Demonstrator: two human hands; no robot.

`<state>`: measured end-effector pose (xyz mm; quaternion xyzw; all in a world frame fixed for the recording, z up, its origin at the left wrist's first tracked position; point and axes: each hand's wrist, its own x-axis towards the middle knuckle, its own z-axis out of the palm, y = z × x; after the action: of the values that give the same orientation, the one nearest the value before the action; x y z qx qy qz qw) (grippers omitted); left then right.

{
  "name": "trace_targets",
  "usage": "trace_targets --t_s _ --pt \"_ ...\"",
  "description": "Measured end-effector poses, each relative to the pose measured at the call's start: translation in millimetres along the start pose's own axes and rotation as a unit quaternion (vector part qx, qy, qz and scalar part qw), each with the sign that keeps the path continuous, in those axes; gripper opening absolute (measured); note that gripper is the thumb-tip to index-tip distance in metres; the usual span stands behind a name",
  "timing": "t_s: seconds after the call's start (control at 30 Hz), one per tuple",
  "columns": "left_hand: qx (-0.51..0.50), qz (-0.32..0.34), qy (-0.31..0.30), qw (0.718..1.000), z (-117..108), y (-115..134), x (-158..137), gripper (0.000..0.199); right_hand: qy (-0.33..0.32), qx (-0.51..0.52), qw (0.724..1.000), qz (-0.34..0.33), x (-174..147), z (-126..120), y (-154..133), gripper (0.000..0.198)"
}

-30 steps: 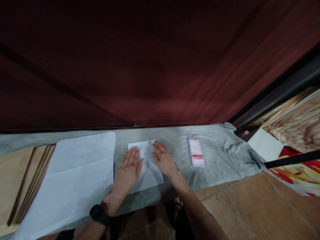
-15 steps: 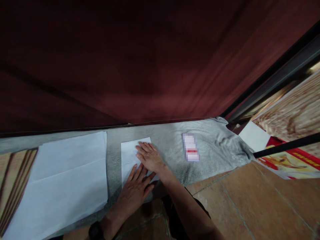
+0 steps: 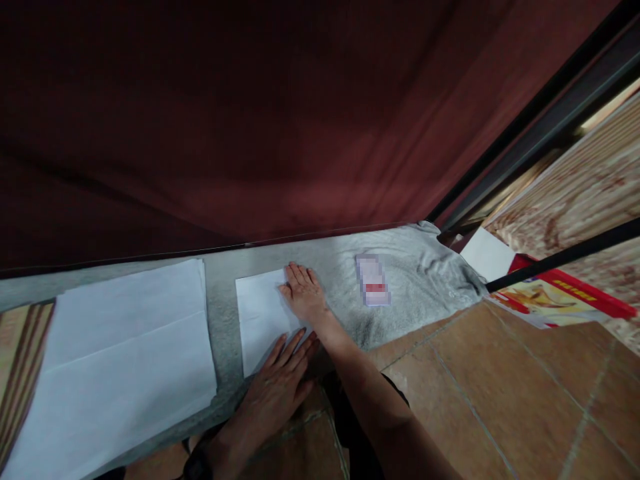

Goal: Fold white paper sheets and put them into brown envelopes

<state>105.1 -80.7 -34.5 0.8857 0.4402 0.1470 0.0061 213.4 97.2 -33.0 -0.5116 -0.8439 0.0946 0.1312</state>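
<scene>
A white sheet of paper [image 3: 257,307], apparently folded, lies flat on the grey cloth in front of me. My right hand [image 3: 305,295] rests flat on its upper right edge, fingers stretched out and pointing away. Below it, my left hand [image 3: 280,377] lies across the lower right edge of the same sheet with its fingers extended. Both palms face down, and neither hand grips anything. The right part of the sheet is hidden under the hands.
Larger white sheets [image 3: 135,340] are stacked at left, beside brown-striped boards [image 3: 23,373]. A small pinkish, blurred packet [image 3: 374,280] lies right on the grey cloth [image 3: 420,287]. Dark red fabric [image 3: 300,133] hangs behind. A black bar [image 3: 565,255] crosses a red-and-yellow box [image 3: 550,293] above tiled floor.
My right hand has slid to the upper right edge of the sheet. My left hand has moved toward its lower edge, baring more paper. The view has shifted slightly.
</scene>
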Motion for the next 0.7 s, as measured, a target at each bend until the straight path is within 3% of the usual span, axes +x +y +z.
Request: trace_targets --t_s 0.17,0.4,0.7 --pt "-0.023 -0.009 0.008 1.000 -7 -9 -3 0.057 0.027 0.011 1.000 0.010 -7 -10 -4 0.060" --pt "0.030 -0.213 0.105 0.971 1 -52 9 0.063 -0.002 0.034 0.996 -0.079 -34 -10 -27 0.056" --pt "0.048 -0.299 0.108 0.947 6 -65 6 0.067 0.030 -0.006 0.995 -0.094 -51 -2 5 0.059"
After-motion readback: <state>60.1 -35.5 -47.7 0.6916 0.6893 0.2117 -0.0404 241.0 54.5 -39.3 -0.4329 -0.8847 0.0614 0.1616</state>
